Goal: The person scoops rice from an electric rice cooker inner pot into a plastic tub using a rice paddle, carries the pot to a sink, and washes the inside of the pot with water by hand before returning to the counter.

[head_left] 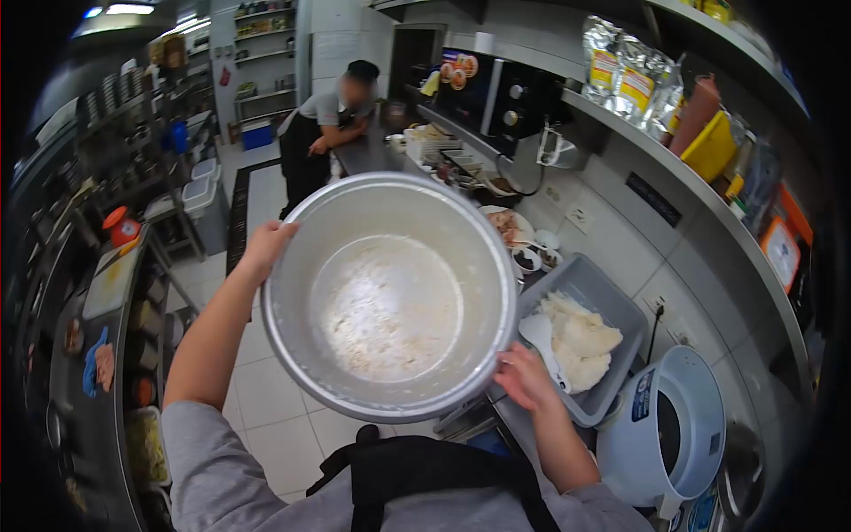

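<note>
A large round metal rice cooker pot (pixel 390 306) is held up in front of me, its mouth tilted toward my face. Bits of rice and a whitish film cling to its bottom. My left hand (pixel 266 251) grips the rim at the upper left. At the lower right, my right hand (pixel 525 377) closes on the rim. Just beyond that hand sits a grey plastic tub (pixel 631 317) holding a mound of cooked rice (pixel 581 341) and a white rice paddle (pixel 541 340). The light blue rice cooker body (pixel 696 381) stands right of the tub.
A co-worker (pixel 332 120) leans on the far end of the right counter. A microwave (pixel 523 93), plates and small bowls stand along that counter. Overhead on the right runs a loaded shelf (pixel 620 111). At left is another worktop with a cutting board (pixel 111 284).
</note>
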A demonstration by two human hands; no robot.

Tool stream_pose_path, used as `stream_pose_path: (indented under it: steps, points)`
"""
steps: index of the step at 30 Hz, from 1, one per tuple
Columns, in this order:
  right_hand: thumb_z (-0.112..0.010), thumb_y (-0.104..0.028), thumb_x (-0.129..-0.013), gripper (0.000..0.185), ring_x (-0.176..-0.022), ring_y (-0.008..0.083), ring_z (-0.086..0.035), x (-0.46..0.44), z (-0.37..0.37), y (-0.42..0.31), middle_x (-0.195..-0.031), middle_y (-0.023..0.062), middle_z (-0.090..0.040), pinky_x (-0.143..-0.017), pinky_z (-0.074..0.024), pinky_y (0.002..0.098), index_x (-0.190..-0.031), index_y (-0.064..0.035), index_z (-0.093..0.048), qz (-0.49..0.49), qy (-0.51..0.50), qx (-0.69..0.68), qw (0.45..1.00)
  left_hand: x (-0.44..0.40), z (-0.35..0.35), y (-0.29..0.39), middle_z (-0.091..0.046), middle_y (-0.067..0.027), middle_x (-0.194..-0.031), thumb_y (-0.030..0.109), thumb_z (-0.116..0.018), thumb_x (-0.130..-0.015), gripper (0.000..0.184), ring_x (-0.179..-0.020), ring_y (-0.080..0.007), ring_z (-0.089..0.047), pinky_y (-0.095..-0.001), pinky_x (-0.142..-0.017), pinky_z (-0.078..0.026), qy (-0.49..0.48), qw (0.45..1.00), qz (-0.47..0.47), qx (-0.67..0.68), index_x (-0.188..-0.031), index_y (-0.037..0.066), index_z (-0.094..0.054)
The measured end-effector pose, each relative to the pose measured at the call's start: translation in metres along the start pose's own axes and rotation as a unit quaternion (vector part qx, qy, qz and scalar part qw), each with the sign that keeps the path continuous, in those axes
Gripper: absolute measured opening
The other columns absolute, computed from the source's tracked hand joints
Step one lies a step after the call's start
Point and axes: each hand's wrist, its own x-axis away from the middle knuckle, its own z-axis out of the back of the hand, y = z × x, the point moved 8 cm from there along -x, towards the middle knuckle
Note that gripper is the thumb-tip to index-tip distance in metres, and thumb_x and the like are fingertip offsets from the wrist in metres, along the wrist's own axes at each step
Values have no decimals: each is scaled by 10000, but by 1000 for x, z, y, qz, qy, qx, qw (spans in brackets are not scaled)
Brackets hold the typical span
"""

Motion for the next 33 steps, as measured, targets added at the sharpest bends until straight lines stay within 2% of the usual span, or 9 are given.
stream_pose_path:
  steps: [5, 7, 9, 11, 15, 20, 23, 29, 33]
  points:
    - [-511, -42, -898, 308, -1086, 259, -560, -87, -58, 102, -1178, 146, -540, -930, -481, 405, -1186, 5, -412, -118, -106, 12, 987, 29, 127, -56, -676, -115, -897, 310, -605, -865, 351, -748, -198, -649, -330, -685, -511, 42, 994, 104, 2, -1011, -6, -652]
    - [-497, -57, -908, 180, -1045, 239, -593, -118, -97, 124, -1122, 133, -586, -941, -478, 424, -1084, -19, -497, -160, -101, 23, 982, 23, 188, -83, -682, -136, -922, 308, -610, -853, 364, -771, -227, -659, -344, -715, -520, 134, 985, 108, -24, -1022, -12, -653]
    - [-495, -79, -917, 202, -1034, 240, -593, -149, -129, 156, -1122, 131, -579, -932, -483, 419, -1107, -12, -478, -179, -140, 40, 973, 36, 215, -97, -685, -154, -918, 284, -600, -847, 354, -760, -243, -668, -349, -727, -534, 112, 962, 219, 121, -1023, -19, -646]
    - [-494, -101, -926, 227, -1024, 241, -593, -200, -174, 167, -1121, 129, -572, -922, -488, 414, -1129, -6, -459, -183, -191, 67, 962, 15, 273, -135, -686, -161, -910, 273, -593, -846, 347, -745, -248, -669, -351, -725, -541, 126, 956, 227, 138, -1021, -23, -642]
    - [-473, -112, -934, 192, -1003, 236, -599, -278, -243, 219, -1106, 129, -578, -901, -498, 413, -1095, -9, -487, -257, -191, 77, 944, -18, 350, -170, -681, -182, -876, 267, -585, -847, 355, -715, -260, -676, -358, -684, -562, 144, 925, 276, 219, -1016, -42, -625]
    - [-484, -131, -927, 193, -969, 248, -607, -361, -310, 286, -1066, 131, -576, -888, -503, 416, -1078, -10, -483, -325, -186, 69, 925, -77, 415, -166, -692, -139, -839, 290, -558, -878, 321, -700, -231, -673, -346, -662, -563, 135, 924, 232, 273, -977, -5, -637]
    - [-489, -150, -925, 213, -971, 256, -603, -404, -349, 304, -1069, 135, -565, -884, -503, 426, -1091, -18, -477, -349, -200, 36, 915, -112, 459, -178, -694, -128, -841, 308, -556, -880, 327, -710, -227, -674, -344, -657, -562, 198, 919, 246, 237, -982, 9, -640]
    - [-479, -174, -933, 275, -956, 246, -596, -528, -419, 332, -1099, 130, -539, -841, -509, 423, -1170, -39, -446, -360, -264, 98, 889, -201, 525, -190, -698, -111, -863, 316, -553, -877, 328, -719, -215, -671, -317, -694, -544, 252, 919, 256, 162, -1000, 27, -647]
    - [-488, -116, -895, 362, -969, 243, -594, -627, -495, 352, -1138, 133, -517, -862, -505, 408, -1237, -46, -392, -373, -333, 106, 860, -257, 577, -182, -699, -102, -854, 322, -535, -882, 338, -711, -200, -669, -315, -683, -537, 289, 914, 257, 121, -985, 21, -652]
